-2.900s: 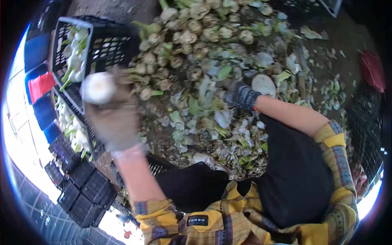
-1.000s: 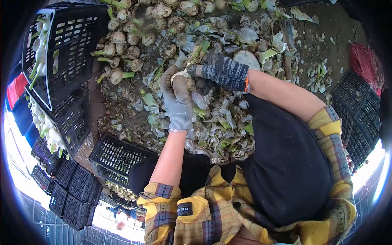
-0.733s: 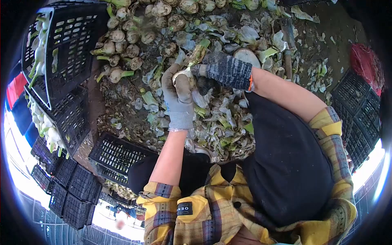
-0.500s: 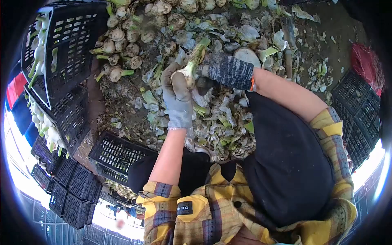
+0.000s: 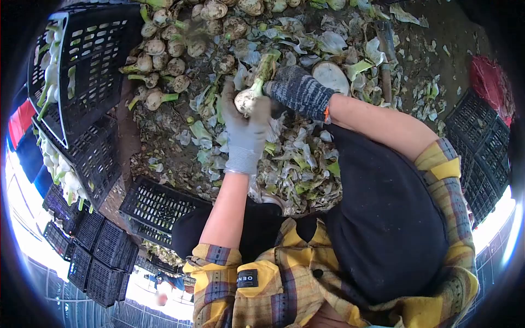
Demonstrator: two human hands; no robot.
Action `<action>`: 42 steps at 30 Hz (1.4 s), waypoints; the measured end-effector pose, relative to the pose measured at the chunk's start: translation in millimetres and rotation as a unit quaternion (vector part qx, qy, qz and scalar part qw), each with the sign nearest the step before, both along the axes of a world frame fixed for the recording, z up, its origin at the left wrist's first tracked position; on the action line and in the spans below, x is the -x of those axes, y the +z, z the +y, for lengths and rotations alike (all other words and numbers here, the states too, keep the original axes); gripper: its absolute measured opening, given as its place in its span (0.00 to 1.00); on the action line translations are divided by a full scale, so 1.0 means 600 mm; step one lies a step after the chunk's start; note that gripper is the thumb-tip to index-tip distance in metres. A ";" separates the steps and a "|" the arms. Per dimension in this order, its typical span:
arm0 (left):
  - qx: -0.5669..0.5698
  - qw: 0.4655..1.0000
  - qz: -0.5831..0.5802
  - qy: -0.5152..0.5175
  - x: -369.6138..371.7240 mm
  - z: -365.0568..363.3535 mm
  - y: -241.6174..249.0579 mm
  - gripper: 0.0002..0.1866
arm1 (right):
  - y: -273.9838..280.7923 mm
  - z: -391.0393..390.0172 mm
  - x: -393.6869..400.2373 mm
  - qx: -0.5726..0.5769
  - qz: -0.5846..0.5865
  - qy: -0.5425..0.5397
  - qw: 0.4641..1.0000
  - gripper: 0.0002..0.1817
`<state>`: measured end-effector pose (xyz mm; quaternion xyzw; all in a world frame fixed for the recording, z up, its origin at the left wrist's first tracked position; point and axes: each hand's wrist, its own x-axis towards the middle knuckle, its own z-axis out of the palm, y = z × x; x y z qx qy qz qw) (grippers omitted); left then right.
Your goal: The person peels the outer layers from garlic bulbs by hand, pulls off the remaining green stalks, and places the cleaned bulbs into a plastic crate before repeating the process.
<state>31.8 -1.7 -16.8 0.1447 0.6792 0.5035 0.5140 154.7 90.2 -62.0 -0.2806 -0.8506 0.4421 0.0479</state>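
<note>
My left hand point(image 5: 245, 128), in a grey glove with a ribbed cuff, holds a whitish bulb point(image 5: 249, 100) between thumb and fingers. The bulb's green-brown stem point(image 5: 266, 66) points up and to the right. Close beside the stem is my right hand point(image 5: 301, 92) in a dark striped knit glove. Its fingers are curled, and whatever they grip is too hidden to make out. Peeled leaves and skins point(image 5: 298, 158) litter the ground under both hands.
Many unpeeled bulbs point(image 5: 176, 67) lie at the upper left. Black crates point(image 5: 93, 60) with whitish bulbs stand at the left, another crate point(image 5: 158, 205) near my knee. Stacked crates point(image 5: 478, 153) and a red sack point(image 5: 491, 87) are at the right. A pale round object point(image 5: 330, 77) lies behind my right wrist.
The bulb has turned more upright in my left hand, whose fingers have shifted around it. My right hand has drawn slightly away from the bulb's base, up beside the stem.
</note>
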 end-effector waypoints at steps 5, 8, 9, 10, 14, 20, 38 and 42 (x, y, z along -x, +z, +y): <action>0.093 0.985 -0.139 0.036 0.006 0.007 0.020 0.25 | 0.001 0.005 0.002 0.044 -0.055 -0.002 0.998 0.16; 0.104 0.948 -0.296 0.048 0.018 0.010 0.019 0.29 | 0.033 0.009 0.007 0.280 -0.049 -0.143 0.948 0.16; 0.113 0.958 -0.260 0.036 0.019 0.006 0.012 0.28 | 0.037 0.008 0.007 0.303 -0.043 -0.154 0.939 0.16; 0.121 0.967 -0.223 0.024 0.020 0.005 0.005 0.27 | 0.029 0.006 0.004 0.233 -0.031 -0.108 0.966 0.17; 0.058 0.997 0.034 0.036 -0.009 0.003 -0.004 0.26 | -0.008 -0.008 0.006 0.072 -0.019 -0.058 0.996 0.15; 0.109 0.951 -0.280 0.072 0.028 0.002 0.005 0.25 | -0.001 -0.002 -0.002 -0.106 0.044 0.030 0.993 0.07; 0.105 0.988 -0.109 0.025 0.003 0.005 0.006 0.22 | -0.009 -0.004 -0.015 -0.087 -0.006 0.034 0.996 0.06; 0.079 0.958 -0.267 0.068 0.018 0.007 0.018 0.22 | 0.009 -0.006 -0.011 0.017 0.008 -0.042 0.999 0.08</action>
